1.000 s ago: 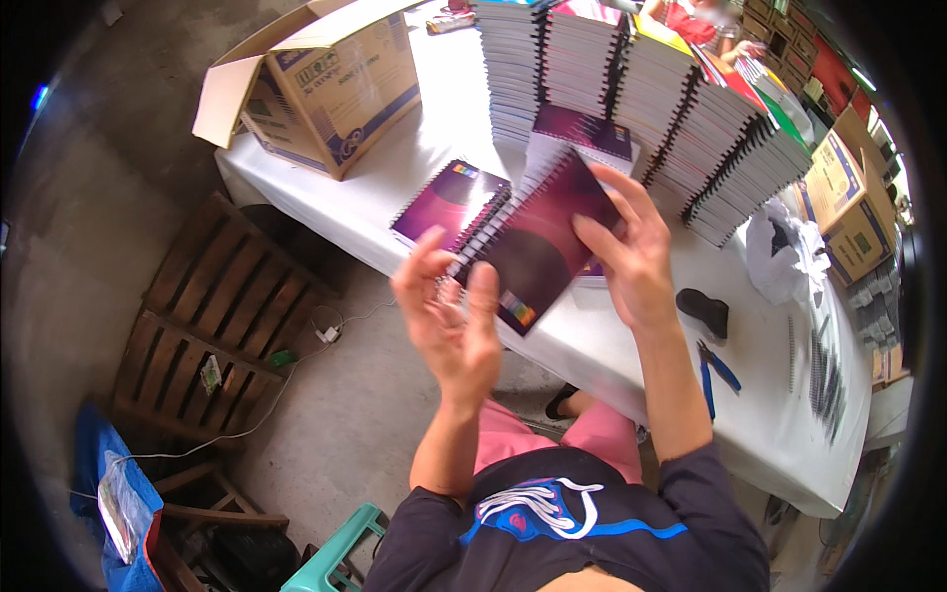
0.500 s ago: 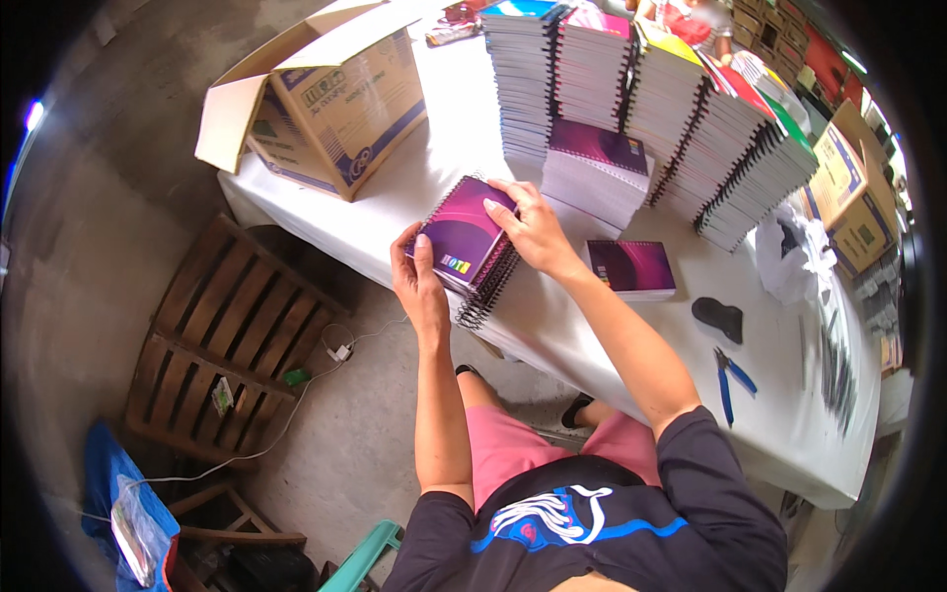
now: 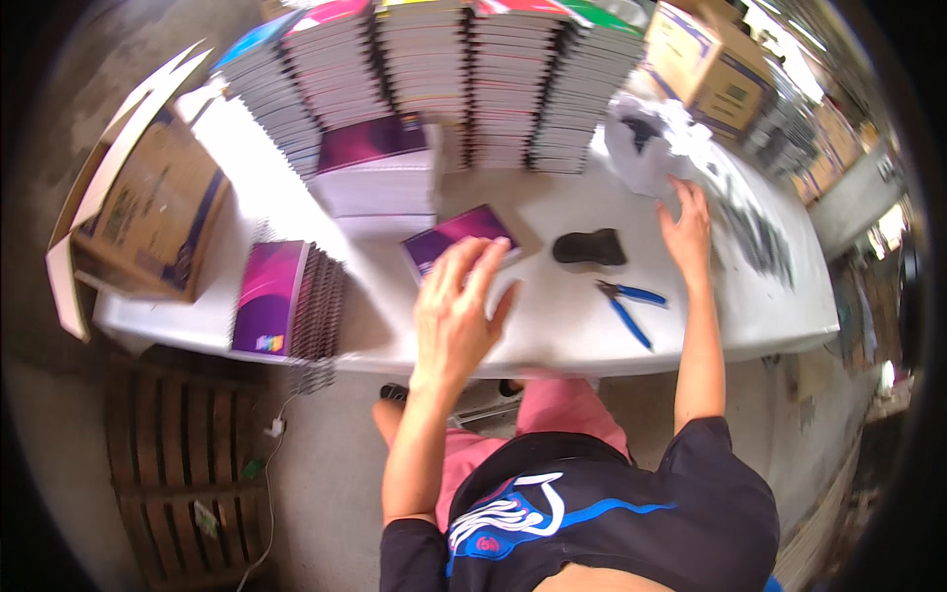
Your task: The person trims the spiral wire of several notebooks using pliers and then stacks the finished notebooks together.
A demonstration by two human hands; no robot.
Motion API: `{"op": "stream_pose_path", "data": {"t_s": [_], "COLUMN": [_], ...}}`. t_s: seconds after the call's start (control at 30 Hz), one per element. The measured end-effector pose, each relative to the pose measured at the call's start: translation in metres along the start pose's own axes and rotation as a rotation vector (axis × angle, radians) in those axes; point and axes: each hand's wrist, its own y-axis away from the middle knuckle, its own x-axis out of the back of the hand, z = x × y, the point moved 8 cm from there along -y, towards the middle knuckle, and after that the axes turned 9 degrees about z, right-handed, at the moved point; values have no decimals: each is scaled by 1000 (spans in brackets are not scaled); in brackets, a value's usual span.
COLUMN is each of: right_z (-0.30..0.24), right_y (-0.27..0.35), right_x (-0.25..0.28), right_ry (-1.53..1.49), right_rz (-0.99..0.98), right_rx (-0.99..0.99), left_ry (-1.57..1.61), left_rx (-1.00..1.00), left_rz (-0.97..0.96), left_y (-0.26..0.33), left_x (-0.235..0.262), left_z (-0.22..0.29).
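Observation:
My left hand [image 3: 456,311] is open, fingers stretched, over the near edge of a small stack with a purple cover [image 3: 464,233]; whether it touches the cover I cannot tell. My right hand [image 3: 687,232] reaches out open beside a white plastic bag [image 3: 641,148] and a spread of thin black spiral coils [image 3: 750,227]. Between my hands lie a dark, rounded flat piece [image 3: 590,248] and cutting pliers with blue handles [image 3: 631,308]. At the table's left front edge sits a pile of purple spiral notebooks [image 3: 271,296], untouched by either hand.
Tall stacks of spiral-bound notebooks [image 3: 424,69] stand along the back, with a thick purple-covered block of pages [image 3: 380,183] before them. An open carton [image 3: 158,207] is at the left, another carton [image 3: 715,74] at the back right. A slatted wooden chair [image 3: 182,444] stands below the table.
Both hands have let go of the purple notebooks, which now rest at the left front edge. My hands have moved right, and the view has swung right as well.

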Motion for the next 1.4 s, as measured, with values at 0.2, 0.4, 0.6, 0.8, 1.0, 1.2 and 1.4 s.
{"op": "stream_pose_path", "data": {"t_s": [0.2, 0.4, 0.6, 0.8, 1.0, 1.2, 1.4], "right_z": [233, 263, 174, -37, -105, -157, -176], "right_y": [-7, 15, -1, 24, 37, 79, 54], "right_x": [-10, -33, 33, 7, -31, -99, -83], "right_ry": [304, 361, 58, -510, -982, -1682, -1453], "right_rz": [-133, -222, 56, -331, -584, -1258, -868], "right_rx": [-361, -183, -320, -203, -330, -951, -399], "left_ry": [-283, -151, -50, -86, 32, -66, -199], "left_rx": [-29, 312, 282, 19, 160, 132, -143], "left_rz": [-132, -397, -410, -494, -581, -352, -303], "left_y": [11, -15, -23, -22, -27, -31, 18], "left_x": [-64, -56, -49, -48, -54, -35, -21], "left_z": [-55, -87, -82, -51, -81, -65, 1]}}
